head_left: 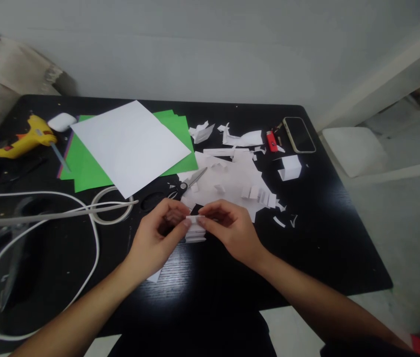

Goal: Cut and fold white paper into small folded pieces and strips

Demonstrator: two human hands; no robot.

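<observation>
Between my two hands is a small strip of white paper folded in pleats [195,232], held above the front half of the black table. My left hand [157,233] pinches its upper left edge between thumb and fingers. On the opposite side, my right hand [231,227] pinches the upper right edge the same way. Just beyond my hands lie black-handled scissors [183,186], blades pointing away to the right. They rest partly on a large cut white sheet [228,173] strewn with paper scraps. Another pleated paper piece [267,197] lies on that sheet.
A white square sheet [131,148] covers green paper [83,183] at the back left, beside a yellow glue gun [27,139]. White cable [96,243] loops across the left. A phone [299,135], red lighter [271,141] and folded white paper [290,167] lie right.
</observation>
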